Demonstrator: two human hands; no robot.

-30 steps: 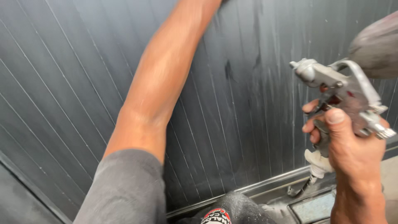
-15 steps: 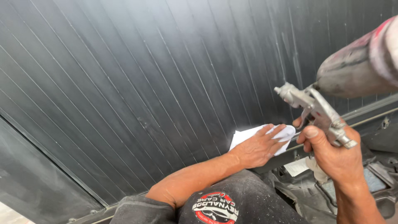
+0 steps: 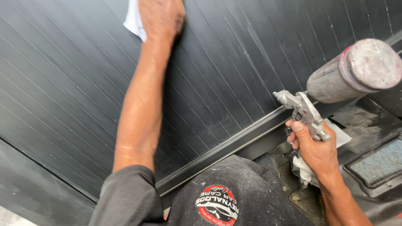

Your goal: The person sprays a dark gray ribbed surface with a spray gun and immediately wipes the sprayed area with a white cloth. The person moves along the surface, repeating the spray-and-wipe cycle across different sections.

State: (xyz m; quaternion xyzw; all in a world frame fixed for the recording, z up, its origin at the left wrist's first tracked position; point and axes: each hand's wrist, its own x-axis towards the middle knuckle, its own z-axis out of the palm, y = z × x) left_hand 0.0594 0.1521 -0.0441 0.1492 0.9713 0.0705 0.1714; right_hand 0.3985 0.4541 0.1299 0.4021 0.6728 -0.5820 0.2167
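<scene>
My left hand (image 3: 161,16) reaches up and presses a white cloth (image 3: 134,19) flat against a dark ribbed panel (image 3: 71,92) at the top of the head view. My right hand (image 3: 314,146) grips the handle of a metal spray gun (image 3: 303,111) at the right. The gun's paint-stained cup (image 3: 356,71) sticks up toward the camera. Its nozzle points left at the panel's lower edge without touching it.
A pale metal trim strip (image 3: 226,146) runs along the panel's lower edge. My dark shirt with a round red and white badge (image 3: 217,203) fills the bottom middle. Below the right hand lies a dusty dark floor with a grey mat (image 3: 377,167) and a scrap of white paper (image 3: 339,136).
My left hand has swept the cloth from low on the panel beside the spray gun up to the top of the view. The right hand with the gun stayed nearly in place.
</scene>
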